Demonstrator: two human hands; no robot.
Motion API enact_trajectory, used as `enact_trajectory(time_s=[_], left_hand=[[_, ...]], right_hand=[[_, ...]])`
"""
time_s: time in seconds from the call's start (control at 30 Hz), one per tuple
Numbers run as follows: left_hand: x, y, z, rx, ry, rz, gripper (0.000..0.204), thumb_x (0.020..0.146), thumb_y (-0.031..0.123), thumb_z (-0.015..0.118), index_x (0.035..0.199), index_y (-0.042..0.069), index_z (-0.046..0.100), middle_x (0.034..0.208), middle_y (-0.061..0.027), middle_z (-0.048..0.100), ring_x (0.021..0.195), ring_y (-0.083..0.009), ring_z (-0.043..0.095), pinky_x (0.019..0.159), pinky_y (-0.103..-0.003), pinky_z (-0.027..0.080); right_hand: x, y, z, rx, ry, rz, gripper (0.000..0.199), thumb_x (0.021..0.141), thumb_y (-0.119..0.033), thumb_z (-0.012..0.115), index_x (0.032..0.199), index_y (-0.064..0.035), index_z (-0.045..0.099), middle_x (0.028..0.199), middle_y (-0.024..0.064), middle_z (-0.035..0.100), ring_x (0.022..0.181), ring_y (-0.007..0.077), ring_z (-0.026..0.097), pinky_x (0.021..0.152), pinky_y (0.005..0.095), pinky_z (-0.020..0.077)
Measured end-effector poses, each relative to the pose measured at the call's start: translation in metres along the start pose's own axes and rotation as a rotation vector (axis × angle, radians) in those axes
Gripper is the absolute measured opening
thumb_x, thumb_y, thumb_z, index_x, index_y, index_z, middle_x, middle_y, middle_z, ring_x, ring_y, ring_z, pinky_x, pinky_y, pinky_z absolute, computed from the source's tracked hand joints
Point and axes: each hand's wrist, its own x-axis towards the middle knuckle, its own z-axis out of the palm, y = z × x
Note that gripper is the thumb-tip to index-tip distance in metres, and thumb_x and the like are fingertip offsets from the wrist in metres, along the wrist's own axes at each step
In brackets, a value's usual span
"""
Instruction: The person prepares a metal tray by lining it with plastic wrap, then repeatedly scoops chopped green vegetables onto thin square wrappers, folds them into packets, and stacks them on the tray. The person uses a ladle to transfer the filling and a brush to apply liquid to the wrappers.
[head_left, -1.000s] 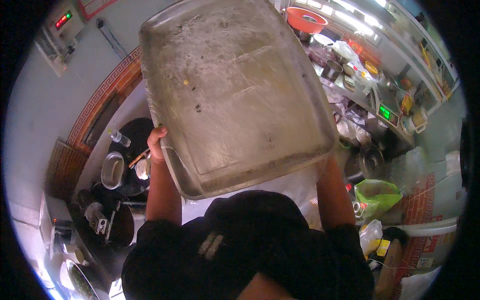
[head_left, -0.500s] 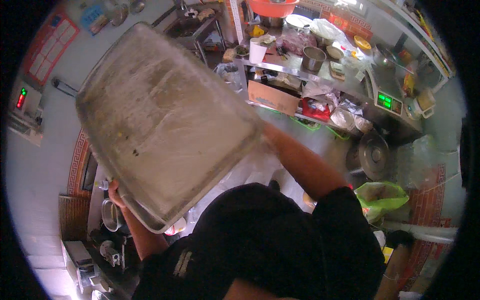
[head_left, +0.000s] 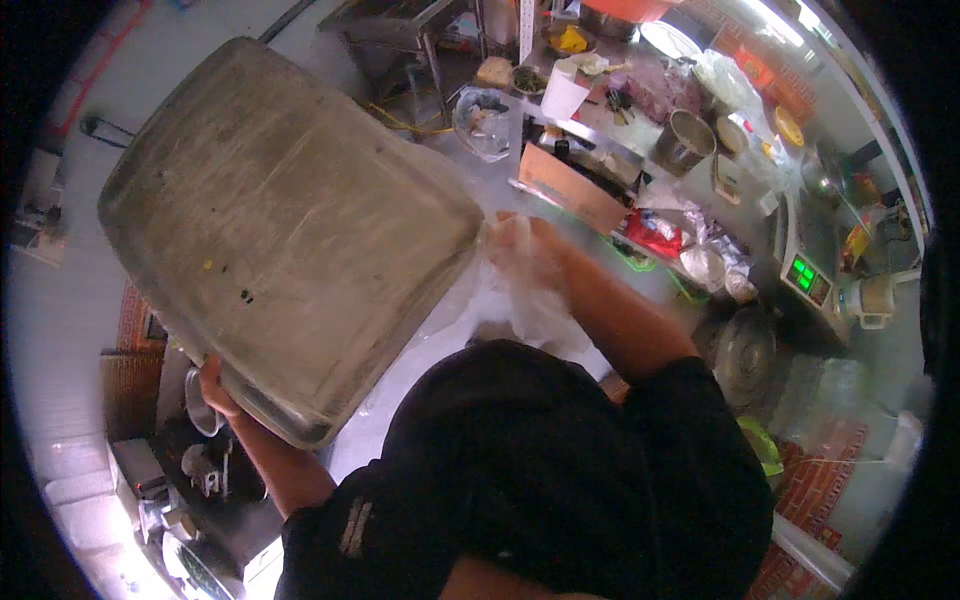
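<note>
A large rectangular grey metal tray [head_left: 280, 230], scuffed and speckled with a few dark and yellow crumbs, fills the upper left of the frame, tilted up with its underside or flat face toward the camera. The left hand [head_left: 215, 385] grips its lower edge at the lower left, fingers curled under the rim. The right hand [head_left: 520, 250], at centre frame just beside the tray's right corner, is closed on a crumpled clear plastic sheet [head_left: 525, 300] that hangs below it.

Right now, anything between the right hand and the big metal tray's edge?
Only thin clear plastic film between the right hand and the large rectangular metal tray, in the head view.
</note>
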Motion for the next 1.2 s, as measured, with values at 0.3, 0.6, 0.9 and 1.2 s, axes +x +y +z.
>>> enact_trajectory(time_s=[0.3,0.6,0.9,1.2], left_hand=[[0.094,0.01,0.053,-0.089,0.035,-0.062,0.076,0.078,0.038,0.059,0.144,0.001,0.048,0.136,-0.0196,0.055,0.123,-0.0365,0.054,0.103,-0.049,0.045],[0.241,-0.013,0.072,0.469,0.092,0.331,0.063,0.088,0.038,0.058,0.137,-0.001,0.055,0.127,-0.0161,0.063,0.114,-0.031,0.062,0.103,-0.046,0.049],[0.283,0.039,0.385,0.651,0.181,0.489,0.066,0.074,-0.005,0.069,0.137,0.001,0.053,0.118,-0.0098,0.067,0.105,-0.0198,0.065,0.091,-0.035,0.053],[0.332,0.047,0.477,1.178,0.219,0.448,0.044,0.077,0.001,0.065,0.121,0.003,0.065,0.118,-0.0108,0.069,0.107,-0.0159,0.066,0.092,-0.033,0.055]], right_hand=[[0.089,-0.045,-0.005,-0.698,0.326,-0.05,0.022,0.097,-0.018,0.066,0.116,-0.0072,0.069,0.104,0.008,0.071,0.095,0.0198,0.065,0.086,0.0333,0.0533],[0.153,-0.182,-0.043,-0.992,0.329,0.093,0.019,0.099,-0.02,0.059,0.111,-0.0081,0.069,0.108,0.0101,0.072,0.104,0.0227,0.066,0.093,0.0377,0.052],[0.359,-0.246,-0.001,-1.216,-0.852,-0.348,0.024,0.088,-0.004,0.069,0.111,-0.0087,0.069,0.113,0.0105,0.071,0.11,0.0288,0.066,0.099,0.0406,0.0493],[0.531,-0.374,0.091,-1.495,-0.662,-0.371,0.034,0.088,-0.017,0.061,0.118,-0.0089,0.074,0.114,0.0181,0.074,0.102,0.0374,0.07,0.091,0.0463,0.0552]])
